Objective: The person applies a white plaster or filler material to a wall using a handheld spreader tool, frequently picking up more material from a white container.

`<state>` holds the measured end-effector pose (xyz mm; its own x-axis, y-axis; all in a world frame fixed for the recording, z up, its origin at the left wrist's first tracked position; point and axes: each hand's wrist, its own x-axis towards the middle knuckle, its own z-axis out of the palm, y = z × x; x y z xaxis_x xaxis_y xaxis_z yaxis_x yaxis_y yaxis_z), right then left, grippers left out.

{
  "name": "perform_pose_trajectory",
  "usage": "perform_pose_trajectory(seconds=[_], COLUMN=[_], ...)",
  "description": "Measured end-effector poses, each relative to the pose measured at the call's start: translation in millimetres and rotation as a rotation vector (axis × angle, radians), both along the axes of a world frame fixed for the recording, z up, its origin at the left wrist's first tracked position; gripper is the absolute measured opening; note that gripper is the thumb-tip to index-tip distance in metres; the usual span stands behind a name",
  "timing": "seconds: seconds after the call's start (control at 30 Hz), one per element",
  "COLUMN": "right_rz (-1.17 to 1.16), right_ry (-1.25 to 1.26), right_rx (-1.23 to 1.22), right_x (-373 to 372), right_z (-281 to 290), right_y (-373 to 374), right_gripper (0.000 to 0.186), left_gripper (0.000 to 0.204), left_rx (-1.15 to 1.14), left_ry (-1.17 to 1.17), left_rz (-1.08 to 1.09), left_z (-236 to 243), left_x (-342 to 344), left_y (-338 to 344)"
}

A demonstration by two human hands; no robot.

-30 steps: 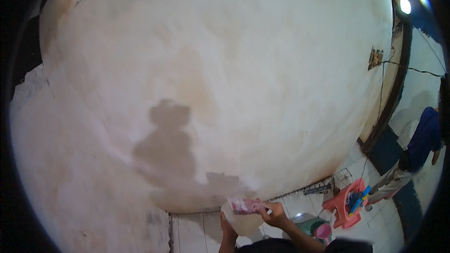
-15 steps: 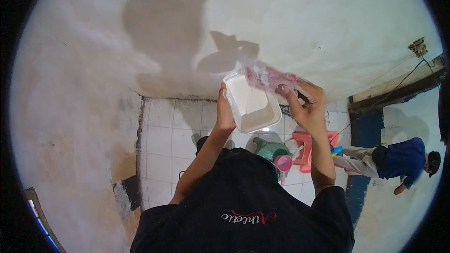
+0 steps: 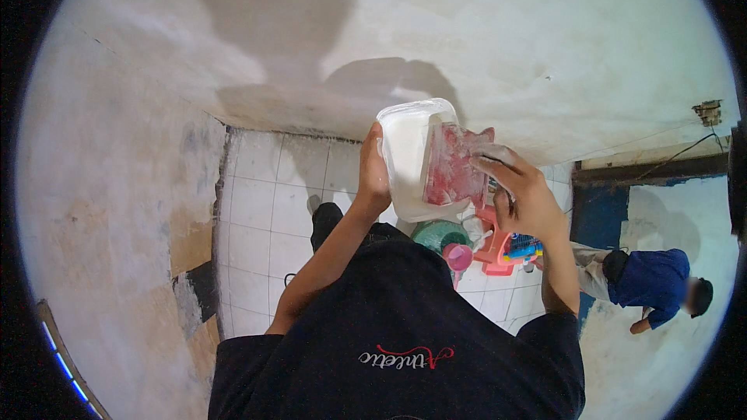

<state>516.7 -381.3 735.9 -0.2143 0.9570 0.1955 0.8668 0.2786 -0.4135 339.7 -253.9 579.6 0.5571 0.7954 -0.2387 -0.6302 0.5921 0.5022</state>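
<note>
My left hand (image 3: 374, 171) grips a white rectangular tub (image 3: 424, 103) by its left side, tilted in front of the wall. Smooth white paste (image 3: 406, 144) lies inside it. Between the fingers and thumb of my right hand (image 3: 531, 193) is a red plastic spreader (image 3: 454, 167), smeared with white. Its blade reaches over the right side of the tub and hides part of the inside. Whether the blade touches the paste or the rim, I cannot tell.
A pale, patchy wall (image 3: 498, 39) rises close ahead. On the tiled floor (image 3: 253, 202) stand a green container (image 3: 437, 235), a pink dipper (image 3: 459, 255) and a pinkish-red stool (image 3: 492, 257) with small items. A person in blue (image 3: 650, 280) is at the right.
The spreader has come down from above the tub's far edge to its right side, turning more upright. My right hand has moved right and slightly down with it.
</note>
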Motion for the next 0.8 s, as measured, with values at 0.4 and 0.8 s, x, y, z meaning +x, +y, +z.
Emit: perform_pose_trajectory(seconds=[0.4,0.8], right_rz=[-0.601,-0.598], right_ry=[0.387,0.118], right_rx=[0.169,0.078], right_x=[-55.8,-65.8], right_z=[-61.7,-62.2], right_y=[51.9,50.5], right_gripper=[0.041,0.012], left_gripper=[0.046,0.049], left_rx=[-0.040,-0.034], left_ry=[0.208,0.213], left_rz=[0.309,0.307], left_z=[-30.1,-28.2], left_x=[29.6,23.5], left_y=[-19.7,-16.9])
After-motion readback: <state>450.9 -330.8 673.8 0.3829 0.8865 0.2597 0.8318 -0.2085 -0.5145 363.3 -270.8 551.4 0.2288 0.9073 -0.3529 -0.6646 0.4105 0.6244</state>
